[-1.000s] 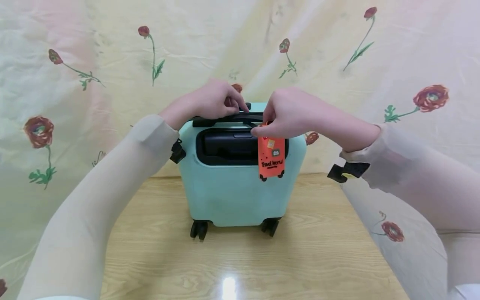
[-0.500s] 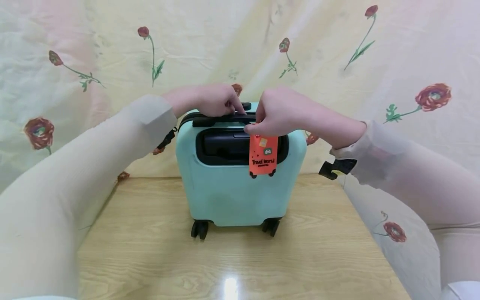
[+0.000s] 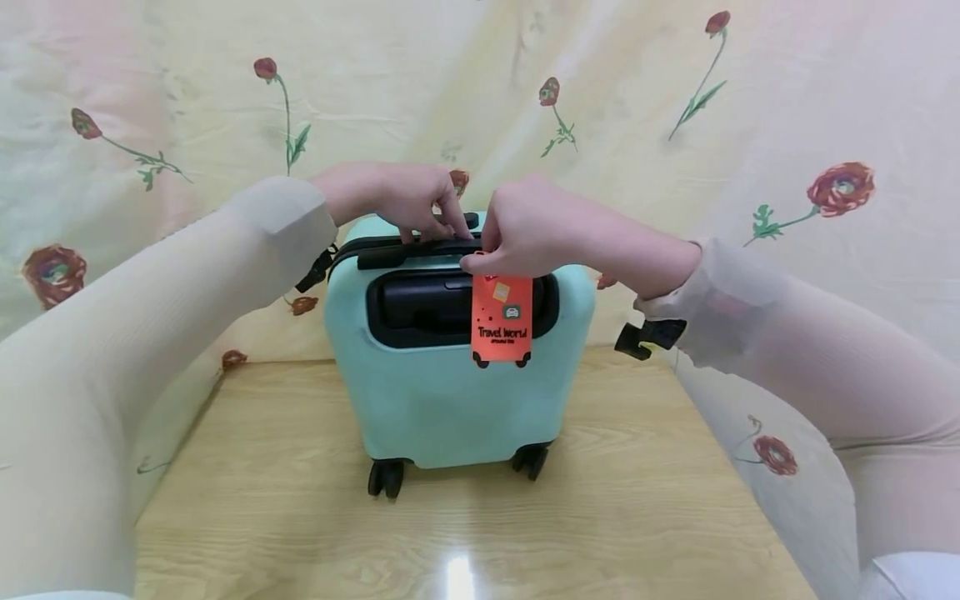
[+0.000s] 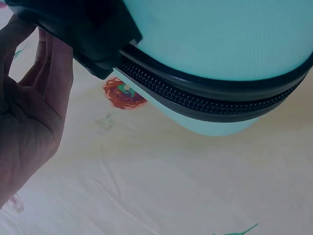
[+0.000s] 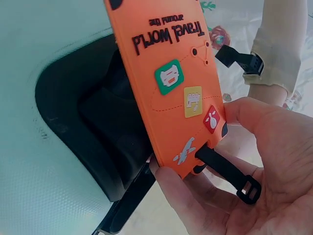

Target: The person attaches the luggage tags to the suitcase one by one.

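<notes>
A mint-green suitcase (image 3: 457, 400) stands upright on its wheels, with a black top carry handle (image 3: 386, 254) and a black recessed panel in its front. My left hand (image 3: 416, 200) has its curled fingers on the carry handle; in the left wrist view the fingertips go out of sight behind black plastic (image 4: 98, 34). Between thumb and fingers my right hand (image 3: 536, 225) pinches the top of an orange luggage tag (image 3: 501, 321) printed "Travel World". The tag hangs before the recess. Its black strap (image 5: 225, 169), with a small buckle, lies across the right palm.
The suitcase stands on a light wooden tabletop (image 3: 300, 533), with a bright reflection near the front. Flower-printed cloth (image 3: 360, 108) hangs behind and at both sides. A black zipper (image 4: 195, 103) runs round the suitcase edge.
My right hand and the tag have moved left. The left forearm has swung outward and up, its hand staying by the handle. The suitcase has turned slightly, its left wheels nearer; the view has shifted.
</notes>
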{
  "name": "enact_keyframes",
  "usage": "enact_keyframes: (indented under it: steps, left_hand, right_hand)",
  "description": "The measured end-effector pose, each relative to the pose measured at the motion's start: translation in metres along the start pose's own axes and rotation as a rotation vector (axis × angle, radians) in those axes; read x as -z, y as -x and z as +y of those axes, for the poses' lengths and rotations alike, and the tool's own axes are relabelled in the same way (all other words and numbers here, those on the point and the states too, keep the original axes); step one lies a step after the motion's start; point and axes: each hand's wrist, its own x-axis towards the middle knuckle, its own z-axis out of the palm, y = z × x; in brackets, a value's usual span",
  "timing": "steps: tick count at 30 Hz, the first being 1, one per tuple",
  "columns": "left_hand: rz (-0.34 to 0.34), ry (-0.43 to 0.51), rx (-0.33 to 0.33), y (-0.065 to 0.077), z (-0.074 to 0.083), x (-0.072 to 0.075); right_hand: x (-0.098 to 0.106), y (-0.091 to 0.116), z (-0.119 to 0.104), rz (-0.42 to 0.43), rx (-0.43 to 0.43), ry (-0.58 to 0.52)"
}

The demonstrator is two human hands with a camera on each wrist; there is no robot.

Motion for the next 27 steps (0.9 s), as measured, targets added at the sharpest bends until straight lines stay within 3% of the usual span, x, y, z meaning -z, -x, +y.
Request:
enact_keyframes:
  steps: [6, 11, 14, 18, 22, 27]
  left_hand:
    - [-0.069, 0.095, 0.031, -0.004, -0.002, 0.002]
    - [-0.079, 0.111, 0.050, -0.005, -0.006, 0.002]
    - [-0.087, 0.071, 0.051, -0.004, -0.007, 0.002]
    - [-0.092, -0.049, 0.019, -0.002, -0.006, -0.001]
    - [-0.056, -0.106, -0.006, 0.001, -0.004, -0.007]
    - [0.067, -0.085, 0.019, 0.007, 0.000, -0.019]
  right_hand:
    - [-0.001, 0.003, -0.002, 0.017, 0.043, 0.011]
    - [-0.003, 0.003, -0.006, 0.024, 0.049, 0.009]
    - [-0.004, 0.003, -0.008, 0.036, 0.044, -0.006]
    - [-0.008, 0.006, -0.009, 0.083, 0.064, -0.005]
    - [-0.017, 0.011, -0.006, 0.170, 0.102, 0.002]
    - [-0.030, 0.020, -0.006, 0.265, 0.124, -0.064]
